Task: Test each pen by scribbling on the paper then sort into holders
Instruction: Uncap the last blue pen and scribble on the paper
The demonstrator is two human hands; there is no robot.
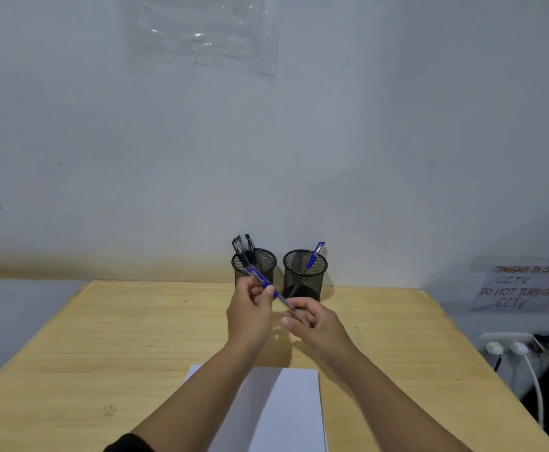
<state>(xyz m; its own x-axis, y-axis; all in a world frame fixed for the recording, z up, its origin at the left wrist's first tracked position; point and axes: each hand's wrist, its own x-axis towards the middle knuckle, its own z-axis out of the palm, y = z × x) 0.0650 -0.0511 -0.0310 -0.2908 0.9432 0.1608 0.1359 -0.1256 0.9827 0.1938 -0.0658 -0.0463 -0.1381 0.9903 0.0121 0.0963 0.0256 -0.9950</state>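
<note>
A blue pen (278, 295) is held slanted above the table between both hands. My left hand (249, 313) pinches its blue cap end, and my right hand (312, 322) grips the clear barrel lower down. Behind the hands stand two black mesh holders at the table's far edge. The left holder (266, 261) has several black pens (243, 249) in it. The right holder (305, 275) has one blue pen (313, 256) leaning in it. A white sheet of paper (286, 409) lies near me, partly covered by my left forearm.
The wooden table (103, 347) ends at a pale wall. At the right are a wall socket with white plugs and cables (508, 349) and a handwritten paper sign (524, 285). A clear plastic sheet (201, 34) hangs high on the wall.
</note>
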